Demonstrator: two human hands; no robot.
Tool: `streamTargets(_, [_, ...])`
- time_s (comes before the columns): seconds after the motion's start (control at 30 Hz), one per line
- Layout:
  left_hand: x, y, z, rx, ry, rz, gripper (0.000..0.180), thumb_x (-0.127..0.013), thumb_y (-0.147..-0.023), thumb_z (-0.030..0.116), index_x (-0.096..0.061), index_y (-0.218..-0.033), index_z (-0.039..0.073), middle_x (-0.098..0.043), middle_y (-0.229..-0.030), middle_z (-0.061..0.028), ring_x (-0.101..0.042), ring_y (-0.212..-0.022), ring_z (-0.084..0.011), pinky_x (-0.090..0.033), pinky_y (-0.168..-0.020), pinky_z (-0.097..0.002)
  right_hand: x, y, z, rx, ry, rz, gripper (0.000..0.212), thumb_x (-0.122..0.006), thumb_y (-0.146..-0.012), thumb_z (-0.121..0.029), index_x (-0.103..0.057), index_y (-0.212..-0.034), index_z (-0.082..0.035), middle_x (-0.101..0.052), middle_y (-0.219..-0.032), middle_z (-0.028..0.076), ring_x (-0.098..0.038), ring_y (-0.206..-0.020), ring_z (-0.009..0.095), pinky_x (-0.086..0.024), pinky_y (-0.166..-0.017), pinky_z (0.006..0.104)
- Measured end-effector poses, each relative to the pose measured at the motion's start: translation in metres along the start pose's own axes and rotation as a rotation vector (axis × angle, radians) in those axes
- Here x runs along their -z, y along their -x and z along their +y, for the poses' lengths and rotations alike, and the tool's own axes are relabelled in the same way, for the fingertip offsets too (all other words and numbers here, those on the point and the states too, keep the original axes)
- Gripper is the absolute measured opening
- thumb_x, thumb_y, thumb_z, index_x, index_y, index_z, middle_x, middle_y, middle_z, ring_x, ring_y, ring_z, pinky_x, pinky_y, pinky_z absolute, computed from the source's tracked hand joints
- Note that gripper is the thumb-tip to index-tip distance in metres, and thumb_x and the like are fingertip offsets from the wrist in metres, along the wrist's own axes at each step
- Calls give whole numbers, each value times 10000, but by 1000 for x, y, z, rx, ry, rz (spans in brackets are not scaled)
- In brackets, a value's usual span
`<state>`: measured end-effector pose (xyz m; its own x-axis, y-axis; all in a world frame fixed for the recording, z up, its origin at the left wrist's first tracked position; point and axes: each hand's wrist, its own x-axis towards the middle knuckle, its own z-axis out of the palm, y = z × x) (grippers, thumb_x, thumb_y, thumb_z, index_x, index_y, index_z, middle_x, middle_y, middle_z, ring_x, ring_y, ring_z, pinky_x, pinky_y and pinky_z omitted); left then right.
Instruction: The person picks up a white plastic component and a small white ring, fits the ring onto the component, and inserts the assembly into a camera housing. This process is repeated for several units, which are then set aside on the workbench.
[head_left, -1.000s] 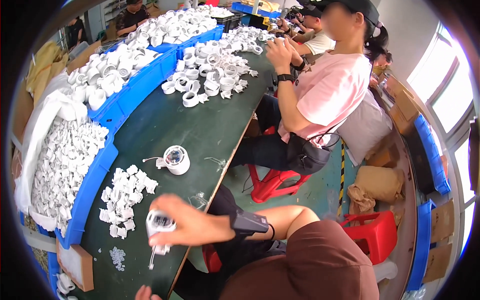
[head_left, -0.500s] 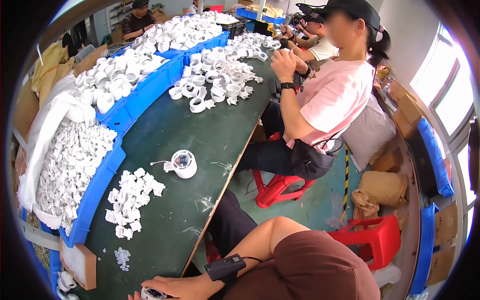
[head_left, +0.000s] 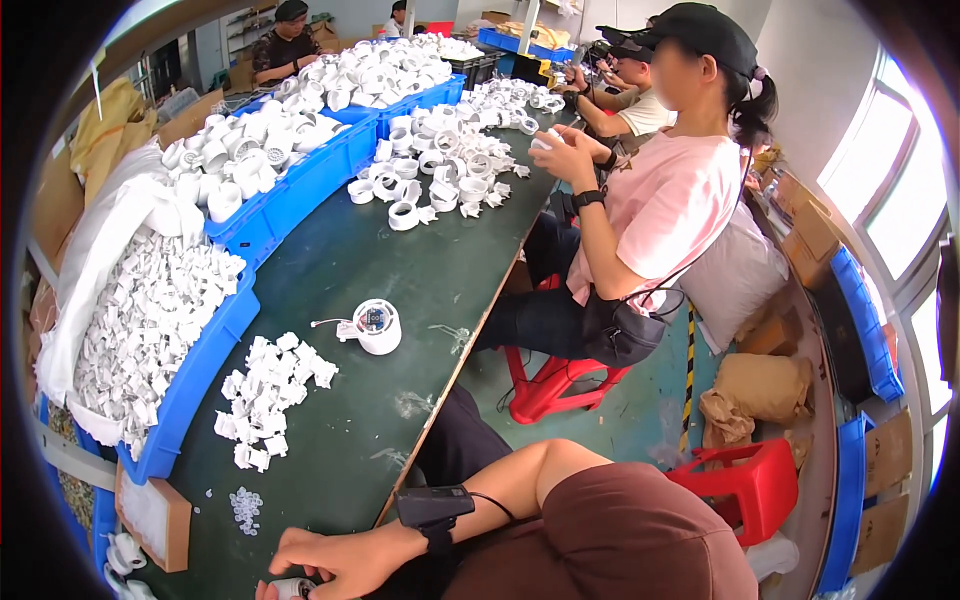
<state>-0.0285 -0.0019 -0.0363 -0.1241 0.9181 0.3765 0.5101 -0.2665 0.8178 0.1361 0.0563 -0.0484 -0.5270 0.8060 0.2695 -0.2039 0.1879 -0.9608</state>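
At the bottom edge, a white round housing (head_left: 292,587) is partly cut off by the frame. My right hand (head_left: 345,562) arches over it, its fingers curled at the top and the thumb down beside the right side. Only fingertips of my left hand (head_left: 264,591) show, against the left side of the housing. Farther along the green table stands another white round housing (head_left: 379,335) with a circuit board inside and a short wire on its left. A heap of small white plastic clips (head_left: 268,395) lies left of it. Small clear pieces (head_left: 245,510) lie nearer me.
Blue bins (head_left: 300,185) along the left hold white parts. White rings (head_left: 440,165) are piled farther up the table (head_left: 330,270). An open carton (head_left: 155,520) stands at the near left. A co-worker in pink (head_left: 670,190) sits ahead at right; a red stool (head_left: 745,485) is right of me.
My right hand has risen slightly, its fingers arched higher above the housing. The view has shifted a little. The co-worker in pink has lowered their hands and holds a white part.
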Motion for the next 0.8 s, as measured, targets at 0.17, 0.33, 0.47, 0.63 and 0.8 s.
streamTargets(0.17, [0, 3, -28, -102, -82, -38, 446, -522, -1078, 270, -444, -1397, -31, -562, -1259, -222, -602, -1051, -289, -526, -871, -385, -6, -12, -12, 332, 191, 121, 259, -712, -883, -93, -604, -1107, -22, -511, -1093, 113, -565, -916, 231, -481, -778, 324])
streamTargets(0.33, [-4, -4, -2, -109, -109, -170, 416, -501, -1088, 301, -510, -1311, -50, -590, -1200, -203, -602, -1024, -262, -511, -855, -376, -9, -11, -18, 301, 21, 87, 118, -700, -901, -84, -607, -923, -14, -583, -945, 81, -588, -846, 193, -487, -701, 330])
streamTargets(0.47, [-5, 0, 14, -112, -118, -50, 403, -488, -1096, 325, -579, -1212, -50, -602, -1169, -197, -603, -998, -281, -494, -865, -406, -2, -3, -26, 74, -17, 91, 114, -686, -916, -95, -608, -919, -13, -594, -885, 83, -587, -768, 177, -480, -671, 319])
streamTargets(0.63, [-9, -8, 30, -194, -172, -29, 346, -479, -1098, 263, -592, -1199, -48, -608, -1172, -214, -603, -997, -344, -481, -905, -449, 5, 3, -28, -71, -37, 43, 164, -626, -1018, -164, -607, -987, -3, -640, -975, 63, -611, -805, 107, -499, -725, 258])
streamTargets(0.8, [1, -11, 36, -214, -209, -171, 304, -459, -1098, 197, -582, -1218, -53, -602, -1190, -228, -574, -1070, -372, -441, -968, -467, 4, 1, -28, -222, -261, 81, 156, -668, -989, -165, -640, -979, -12, -677, -916, 28, -598, -830, 70, -494, -727, 254])
